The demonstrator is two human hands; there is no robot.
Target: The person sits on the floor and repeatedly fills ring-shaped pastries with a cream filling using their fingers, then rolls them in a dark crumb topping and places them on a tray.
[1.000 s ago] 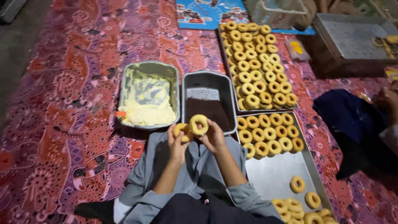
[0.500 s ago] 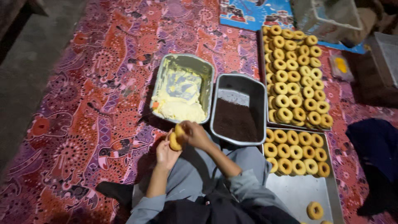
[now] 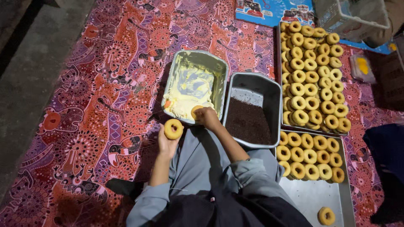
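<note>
The left hand (image 3: 167,143) grips a ring doughnut (image 3: 173,128) upright, its hole facing the camera. The right hand (image 3: 207,116) closes on a second doughnut (image 3: 196,112), pressed into the cream tray (image 3: 195,85) and mostly hidden by fingers, beside the chocolate-sprinkle tray (image 3: 251,110).

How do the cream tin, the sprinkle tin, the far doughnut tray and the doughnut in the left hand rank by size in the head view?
1. Far doughnut tray.
2. Cream tin and sprinkle tin: too alike to separate.
3. Doughnut held by left hand, though nearest the camera.
</note>
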